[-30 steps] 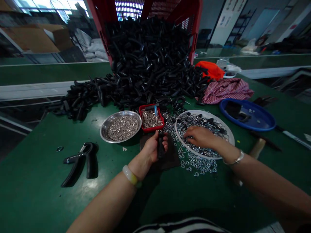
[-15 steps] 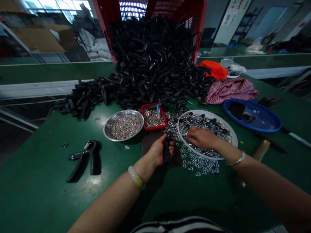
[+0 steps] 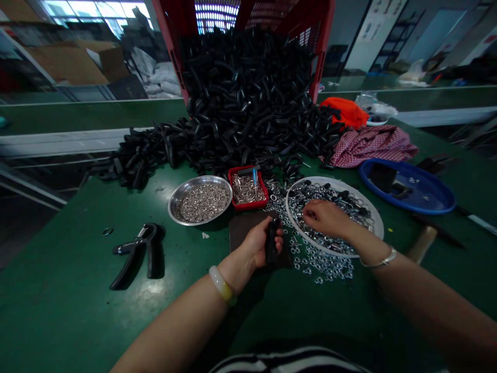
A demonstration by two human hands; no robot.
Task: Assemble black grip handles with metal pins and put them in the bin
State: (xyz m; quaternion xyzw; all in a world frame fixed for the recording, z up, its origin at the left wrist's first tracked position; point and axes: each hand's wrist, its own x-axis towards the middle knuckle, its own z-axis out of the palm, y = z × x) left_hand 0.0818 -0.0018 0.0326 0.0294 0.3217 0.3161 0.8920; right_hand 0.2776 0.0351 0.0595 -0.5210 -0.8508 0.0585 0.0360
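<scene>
My left hand [image 3: 259, 242] is wrapped around a black plastic handle [image 3: 272, 241], held upright over a dark flat pad [image 3: 237, 228]. Its fingers curl round the far side. On the right, my right hand [image 3: 324, 216] dips into a round white tray [image 3: 378, 228] of small metal and black parts. Its fingers are bent together at the parts; whatever is between them is hidden. A finished-looking hand gripper [image 3: 140, 251] with a spring and two black handles lies at the left.
A metal bowl [image 3: 171, 210] of small pins and a red box [image 3: 248, 206] with a blue-handled tool stand ahead. Loose nuts [image 3: 330, 267] lie by the tray. Behind, black handles [image 3: 248, 103] spill from a red crate [image 3: 323, 57]. Right are a blue tray [image 3: 427, 199] and a hammer [image 3: 422, 244].
The view has shifted slightly, so everything sits a little further right. The black handle in my left hand has tilted a bit. My right hand stays in the white tray.
</scene>
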